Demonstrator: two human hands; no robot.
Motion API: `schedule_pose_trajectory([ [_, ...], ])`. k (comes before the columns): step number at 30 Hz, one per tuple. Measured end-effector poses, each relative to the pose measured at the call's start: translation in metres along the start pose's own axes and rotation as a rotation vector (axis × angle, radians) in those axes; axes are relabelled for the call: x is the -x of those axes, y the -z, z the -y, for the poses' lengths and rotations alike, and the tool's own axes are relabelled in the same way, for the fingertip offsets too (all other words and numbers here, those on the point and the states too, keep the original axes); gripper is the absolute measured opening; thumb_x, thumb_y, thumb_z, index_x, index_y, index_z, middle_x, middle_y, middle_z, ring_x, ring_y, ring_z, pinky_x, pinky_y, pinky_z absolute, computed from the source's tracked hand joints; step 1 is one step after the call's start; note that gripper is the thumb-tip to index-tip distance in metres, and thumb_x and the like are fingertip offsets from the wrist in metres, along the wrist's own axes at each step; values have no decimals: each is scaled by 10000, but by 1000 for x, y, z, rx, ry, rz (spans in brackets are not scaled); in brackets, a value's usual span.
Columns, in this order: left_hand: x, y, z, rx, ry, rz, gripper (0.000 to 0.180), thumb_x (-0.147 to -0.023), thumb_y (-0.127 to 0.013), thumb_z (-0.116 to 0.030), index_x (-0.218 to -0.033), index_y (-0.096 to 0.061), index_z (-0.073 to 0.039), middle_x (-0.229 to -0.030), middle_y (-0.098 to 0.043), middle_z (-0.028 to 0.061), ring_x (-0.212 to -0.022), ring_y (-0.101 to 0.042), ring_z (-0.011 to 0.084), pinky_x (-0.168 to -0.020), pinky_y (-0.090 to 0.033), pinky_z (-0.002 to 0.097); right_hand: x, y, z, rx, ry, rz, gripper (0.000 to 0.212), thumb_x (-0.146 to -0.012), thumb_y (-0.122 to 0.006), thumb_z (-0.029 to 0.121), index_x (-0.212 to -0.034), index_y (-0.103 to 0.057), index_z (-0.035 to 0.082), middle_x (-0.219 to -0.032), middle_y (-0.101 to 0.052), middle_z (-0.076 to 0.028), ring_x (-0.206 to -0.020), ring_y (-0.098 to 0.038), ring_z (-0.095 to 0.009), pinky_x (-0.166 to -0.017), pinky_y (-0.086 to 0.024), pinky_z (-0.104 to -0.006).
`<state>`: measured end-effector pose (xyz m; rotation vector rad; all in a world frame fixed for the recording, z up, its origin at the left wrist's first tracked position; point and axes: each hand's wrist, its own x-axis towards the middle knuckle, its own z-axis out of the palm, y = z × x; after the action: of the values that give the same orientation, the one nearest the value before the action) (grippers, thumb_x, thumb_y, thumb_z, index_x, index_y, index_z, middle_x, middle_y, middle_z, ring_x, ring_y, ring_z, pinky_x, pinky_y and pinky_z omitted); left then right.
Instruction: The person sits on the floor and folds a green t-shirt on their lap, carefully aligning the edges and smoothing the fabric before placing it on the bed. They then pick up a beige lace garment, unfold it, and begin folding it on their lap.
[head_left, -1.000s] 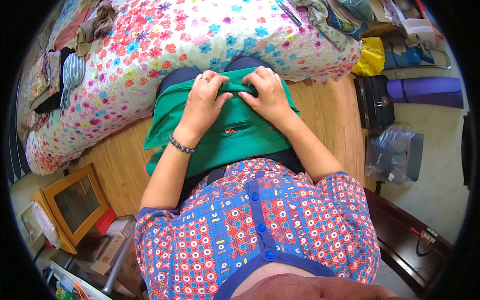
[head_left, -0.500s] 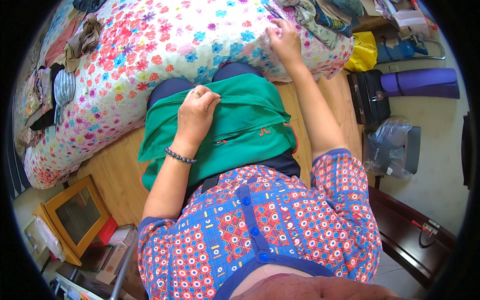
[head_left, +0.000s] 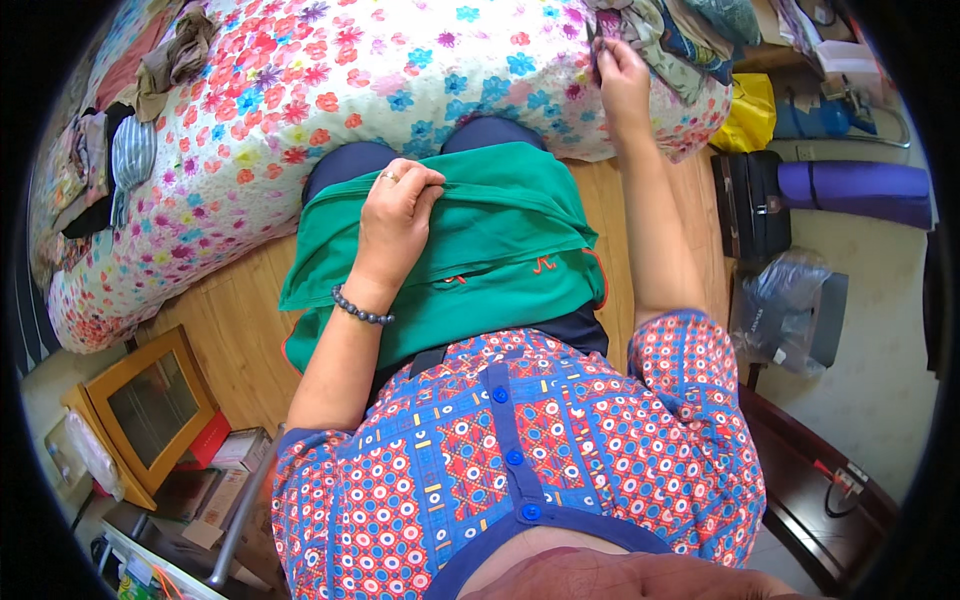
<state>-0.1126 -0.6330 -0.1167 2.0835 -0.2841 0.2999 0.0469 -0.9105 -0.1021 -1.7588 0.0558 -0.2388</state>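
Across my lap lies a green cloth garment [head_left: 500, 225] with orange trim and small orange stitched marks. My left hand [head_left: 398, 205], with a ring and a dark bead bracelet, is closed in a pinch on a raised fold of it. Out over the bed's edge at the upper right, my right hand [head_left: 622, 78] is closed on a slim dark tool that looks like small scissors [head_left: 597, 65]. Part of the tool is hidden behind the fingers.
A bed with a floral sheet [head_left: 360, 70] spans the far side. Clothes lie piled [head_left: 665, 40] at its right and others [head_left: 130, 150] at its left. A black bag [head_left: 752, 205] and rolled purple mat [head_left: 850, 190] stand right. A wooden-framed cabinet [head_left: 155, 410] is at lower left.
My right hand has moved to the right along the bed's edge and now grips the dark scissors-like tool, which lay just beyond its fingers before. My left hand keeps its pinch on the green garment.
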Motion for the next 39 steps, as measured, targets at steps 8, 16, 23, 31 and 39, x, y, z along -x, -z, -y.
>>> schedule_pose_trajectory([
  [8,1,-3,-8,-201,-77,45,54,-809,-678,-38,-850,-644,-45,-855,-614,90,-819,-615,283,-681,-509,365,154,-37,47,143,-32,468,245,-918,-639,209,-1108,-636,54,-933,-648,-60,-783,-604,-158,-702,-491,-317],
  [16,1,-2,0,-162,-21,10,54,-835,-661,-74,-847,-613,-52,-823,-638,105,-792,-631,305,-676,-514,394,165,-48,46,421,213,455,188,-840,-701,185,-991,-671,77,-859,-623,-100,-727,-629,-250,-643,-506,-347],
  [23,1,-3,4,-139,-1,0,62,-852,-642,-65,-864,-586,-41,-828,-632,114,-796,-626,317,-670,-505,398,169,-52,47,608,267,456,196,-816,-733,208,-967,-695,88,-833,-600,-87,-721,-621,-256,-629,-503,-358],
  [31,0,0,0,-130,-19,20,61,-862,-630,-59,-883,-575,-42,-846,-621,112,-798,-620,324,-669,-499,403,164,-63,49,722,361,436,193,-811,-730,227,-957,-705,103,-815,-588,-79,-711,-613,-275,-619,-497,-380],
  [39,0,-1,0,-106,-19,3,55,-867,-622,-57,-885,-571,-46,-856,-612,113,-798,-617,324,-667,-502,405,162,-70,48,728,392,451,174,-813,-723,231,-934,-712,106,-802,-579,-79,-710,-615,-275,-622,-500,-383],
])
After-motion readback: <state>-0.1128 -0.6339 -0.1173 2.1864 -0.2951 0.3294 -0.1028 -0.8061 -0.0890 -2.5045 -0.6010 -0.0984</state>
